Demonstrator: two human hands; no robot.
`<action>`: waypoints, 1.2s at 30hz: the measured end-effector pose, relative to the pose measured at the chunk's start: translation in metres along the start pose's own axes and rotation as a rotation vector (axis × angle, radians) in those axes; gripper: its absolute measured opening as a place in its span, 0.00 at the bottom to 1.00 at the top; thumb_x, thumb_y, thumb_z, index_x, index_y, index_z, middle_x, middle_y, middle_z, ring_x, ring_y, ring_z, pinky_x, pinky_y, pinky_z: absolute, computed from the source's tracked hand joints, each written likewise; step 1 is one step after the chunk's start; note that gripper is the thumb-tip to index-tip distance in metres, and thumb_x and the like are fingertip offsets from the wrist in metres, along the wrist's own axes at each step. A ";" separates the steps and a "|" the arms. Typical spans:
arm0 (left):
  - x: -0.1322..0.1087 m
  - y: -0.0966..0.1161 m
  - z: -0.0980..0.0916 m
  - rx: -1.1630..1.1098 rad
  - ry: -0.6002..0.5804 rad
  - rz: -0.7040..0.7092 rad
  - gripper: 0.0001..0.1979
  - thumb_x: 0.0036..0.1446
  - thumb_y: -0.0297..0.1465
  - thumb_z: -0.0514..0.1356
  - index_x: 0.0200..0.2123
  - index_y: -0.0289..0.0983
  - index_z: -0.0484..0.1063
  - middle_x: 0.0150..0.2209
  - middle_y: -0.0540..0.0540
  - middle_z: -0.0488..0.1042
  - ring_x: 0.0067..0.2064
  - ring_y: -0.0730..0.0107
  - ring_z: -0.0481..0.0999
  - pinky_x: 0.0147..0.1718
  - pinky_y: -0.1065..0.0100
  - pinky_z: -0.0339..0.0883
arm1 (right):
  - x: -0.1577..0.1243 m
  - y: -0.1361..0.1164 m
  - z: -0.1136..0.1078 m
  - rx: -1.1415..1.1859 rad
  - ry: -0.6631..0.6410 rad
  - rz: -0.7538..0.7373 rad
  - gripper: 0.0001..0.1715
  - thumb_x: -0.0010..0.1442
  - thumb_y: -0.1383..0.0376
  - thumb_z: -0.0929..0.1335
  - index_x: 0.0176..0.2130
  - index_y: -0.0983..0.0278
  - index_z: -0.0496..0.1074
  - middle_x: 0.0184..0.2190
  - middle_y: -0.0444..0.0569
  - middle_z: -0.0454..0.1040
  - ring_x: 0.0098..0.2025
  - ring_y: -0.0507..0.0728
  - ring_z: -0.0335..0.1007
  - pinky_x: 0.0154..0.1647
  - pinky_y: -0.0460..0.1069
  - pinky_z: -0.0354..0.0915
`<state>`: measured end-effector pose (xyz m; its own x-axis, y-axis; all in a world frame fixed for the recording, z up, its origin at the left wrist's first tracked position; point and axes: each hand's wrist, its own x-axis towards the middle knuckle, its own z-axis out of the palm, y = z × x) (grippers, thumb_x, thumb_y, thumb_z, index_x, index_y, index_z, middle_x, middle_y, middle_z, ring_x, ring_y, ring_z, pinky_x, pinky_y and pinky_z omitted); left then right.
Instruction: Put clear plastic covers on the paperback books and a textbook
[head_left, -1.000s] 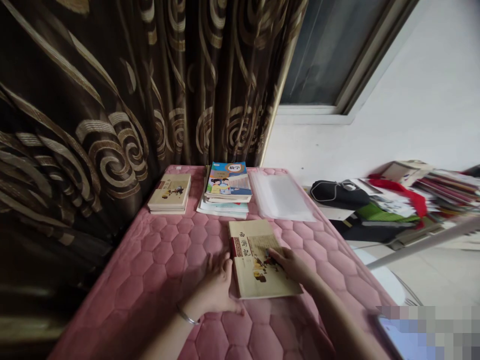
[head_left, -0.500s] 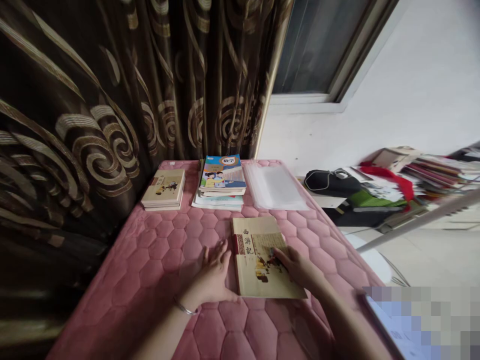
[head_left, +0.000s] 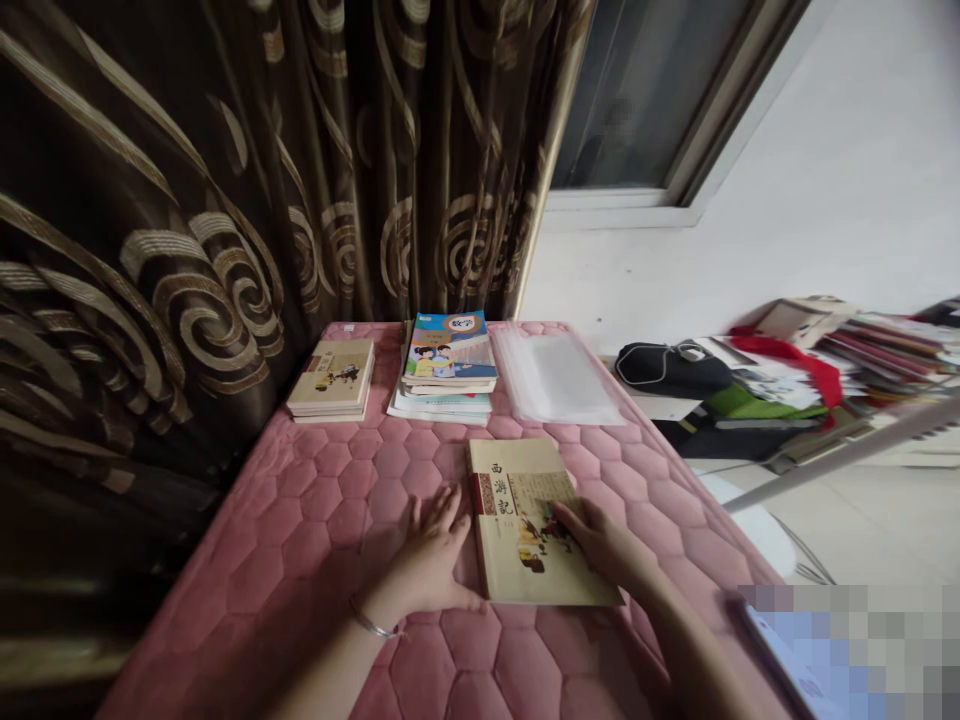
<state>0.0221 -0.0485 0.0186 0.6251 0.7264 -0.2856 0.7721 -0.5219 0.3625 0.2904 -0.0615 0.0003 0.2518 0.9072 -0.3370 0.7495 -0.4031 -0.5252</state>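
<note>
A cream paperback book (head_left: 499, 560) with a dark red band, black Chinese characters and small painted figures on its cover lies on a pink quilted surface (head_left: 315, 580). My right hand (head_left: 606, 545) grips its right edge, thumb on the cover, the other fingers hidden beneath or behind the edge. Beside the spine, my left hand (head_left: 429, 562) is open with its fingers spread, its thumb close to the book's lower left corner. Whether that thumb touches the book I cannot tell.
At the far edge stand a stack of similar cream books (head_left: 335, 375), a pile of textbooks (head_left: 450, 350) with a blue cover on top, and clear plastic sheets (head_left: 562, 378). A patterned curtain (head_left: 210, 290) hangs at the left. Cluttered papers and a black pouch (head_left: 671, 370) lie at the right.
The whole view has shifted slightly, so everything appears a little further right and lower. Both hands keep nearly the same pose around the book.
</note>
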 end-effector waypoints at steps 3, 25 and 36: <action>0.000 0.000 0.001 0.007 0.003 0.005 0.52 0.43 0.53 0.65 0.65 0.35 0.50 0.69 0.33 0.30 0.69 0.46 0.27 0.62 0.36 0.26 | -0.002 -0.003 -0.001 0.018 0.007 0.019 0.24 0.62 0.46 0.59 0.38 0.61 0.70 0.33 0.48 0.78 0.34 0.58 0.74 0.29 0.48 0.60; -0.002 0.005 -0.008 -0.003 -0.040 -0.020 0.55 0.44 0.55 0.63 0.67 0.33 0.45 0.69 0.34 0.29 0.69 0.47 0.28 0.63 0.38 0.25 | -0.023 -0.042 -0.009 -0.121 0.041 0.096 0.23 0.67 0.53 0.54 0.41 0.65 0.68 0.41 0.58 0.78 0.46 0.62 0.74 0.42 0.50 0.64; -0.003 0.005 -0.001 -0.030 0.030 -0.025 0.49 0.54 0.57 0.51 0.68 0.35 0.37 0.69 0.38 0.31 0.70 0.49 0.30 0.63 0.37 0.26 | -0.019 -0.035 -0.003 -0.082 0.099 0.089 0.23 0.65 0.49 0.57 0.37 0.63 0.68 0.37 0.57 0.78 0.41 0.63 0.75 0.35 0.50 0.62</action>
<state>0.0239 -0.0527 0.0217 0.6012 0.7527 -0.2682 0.7837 -0.4899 0.3819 0.2606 -0.0642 0.0275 0.3756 0.8776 -0.2981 0.7679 -0.4747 -0.4301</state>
